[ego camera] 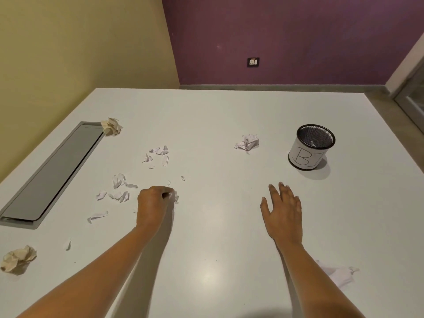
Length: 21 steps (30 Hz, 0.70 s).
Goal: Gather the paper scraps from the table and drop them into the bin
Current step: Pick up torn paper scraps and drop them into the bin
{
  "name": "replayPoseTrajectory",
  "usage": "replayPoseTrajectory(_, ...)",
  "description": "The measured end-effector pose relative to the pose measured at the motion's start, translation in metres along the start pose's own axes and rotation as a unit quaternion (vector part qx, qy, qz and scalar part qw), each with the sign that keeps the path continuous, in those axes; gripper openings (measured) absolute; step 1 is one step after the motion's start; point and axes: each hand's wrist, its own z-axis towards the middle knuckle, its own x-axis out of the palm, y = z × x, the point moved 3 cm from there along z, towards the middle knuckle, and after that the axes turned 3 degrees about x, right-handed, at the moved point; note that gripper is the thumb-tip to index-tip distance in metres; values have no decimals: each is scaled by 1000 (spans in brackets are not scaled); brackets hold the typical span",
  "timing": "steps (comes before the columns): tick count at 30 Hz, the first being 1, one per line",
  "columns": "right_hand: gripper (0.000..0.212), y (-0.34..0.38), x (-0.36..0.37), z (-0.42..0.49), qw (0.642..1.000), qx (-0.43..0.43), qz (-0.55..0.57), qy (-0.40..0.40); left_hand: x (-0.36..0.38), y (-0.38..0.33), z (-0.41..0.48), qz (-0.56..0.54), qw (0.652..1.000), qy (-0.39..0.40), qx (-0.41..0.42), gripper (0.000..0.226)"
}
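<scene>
My left hand (153,204) rests on the white table (218,226) with its fingers closed around small white paper scraps (175,197) that stick out at the fingertips. My right hand (283,208) hovers flat and open, holding nothing, below and left of the bin (311,146). The bin is a black mesh cup wrapped in a white label, with some paper inside. Several torn white scraps (119,188) lie left of my left hand, and more scraps (158,154) sit further back. A crumpled white ball (247,143) lies left of the bin.
Two beige crumpled balls lie at the far left (112,126) and near left (18,259). A white crumpled piece (339,273) sits beside my right forearm. A grey cable-tray lid (55,173) is set into the table's left side. Purple wall with a socket (253,62) behind.
</scene>
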Motion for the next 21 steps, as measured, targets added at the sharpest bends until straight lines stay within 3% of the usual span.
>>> replayPoseTrajectory(6, 49, 0, 1, -1, 1000, 2, 13, 3, 27, -89, 20, -86, 995, 23, 44, 17)
replayPoseTrajectory(14, 49, 0, -1, 0, 1000, 2, 5, 12, 69, -254, 37, -141, 962, 74, 223, 19)
replayPoseTrajectory(18, 46, 2, -3, 1, 1000, -1, -3, -29, 103, -303, 38, -117, 950, 109, 268, 22)
replayPoseTrajectory(21, 51, 0, 3, 3, 1000, 6, 24, -4, 129, -322, 39, -51, 942, 148, 298, 28)
